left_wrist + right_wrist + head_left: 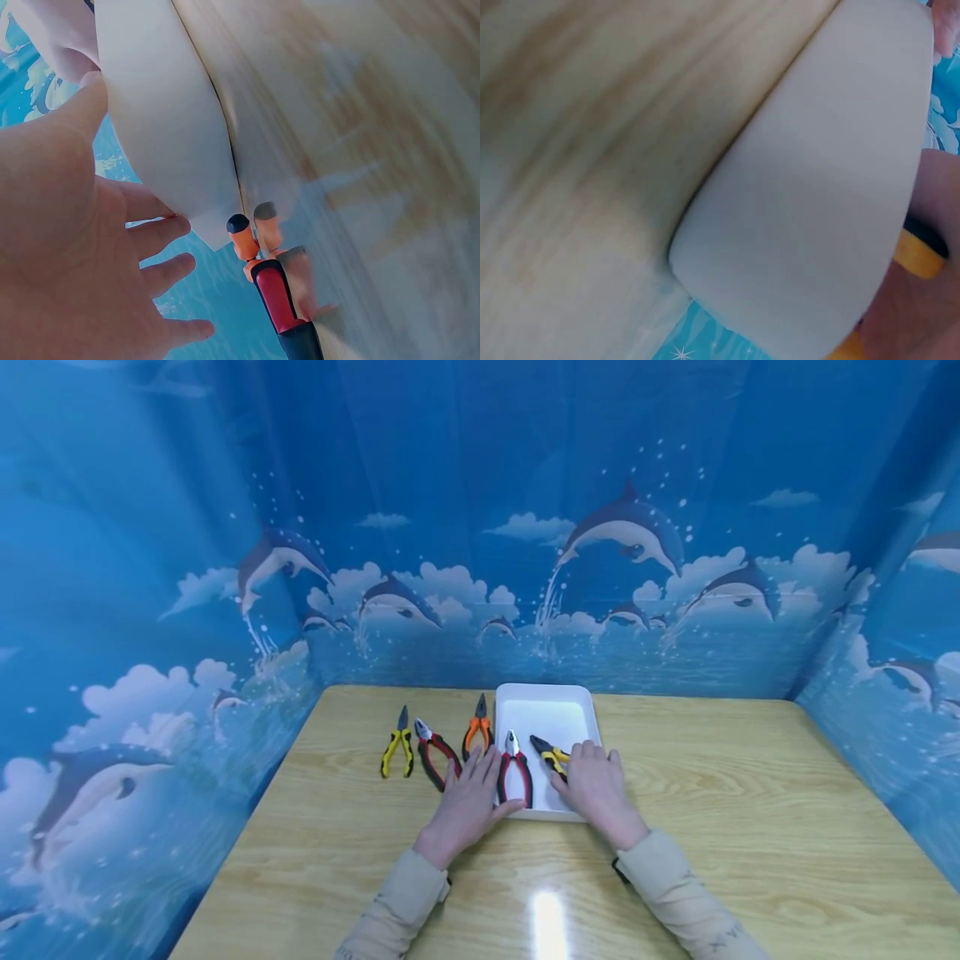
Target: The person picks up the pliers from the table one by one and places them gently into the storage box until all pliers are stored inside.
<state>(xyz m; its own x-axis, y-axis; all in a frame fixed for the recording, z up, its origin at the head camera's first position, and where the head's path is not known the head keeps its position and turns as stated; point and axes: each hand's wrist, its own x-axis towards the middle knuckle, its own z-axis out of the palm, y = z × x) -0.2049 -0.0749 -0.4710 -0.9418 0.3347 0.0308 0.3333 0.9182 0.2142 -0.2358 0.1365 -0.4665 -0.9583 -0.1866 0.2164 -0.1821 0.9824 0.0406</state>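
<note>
In the head view a white tray (551, 706) holds red-and-black combination pliers (532, 781) and yellow-and-black pliers (549, 753). My right hand (602, 792) lies over the tray's right side and grips the handles of the yellow-and-black pliers, their dark jaws pointing up-left. A yellow handle end (921, 255) shows beside the palm past the tray wall (802, 180) in the right wrist view. My left hand (465, 802) is at the tray's left edge with fingers extended and spread. The left wrist view shows that hand (67, 247) against the tray wall (161, 120), holding no tool.
Left of the tray lie orange-handled needle-nose pliers (477, 727), another red-and-black pair (427, 758) and yellow needle-nose pliers (406, 750). The wooden table (750, 793) meets a blue dolphin-print curtain (465, 527) at the back and sides.
</note>
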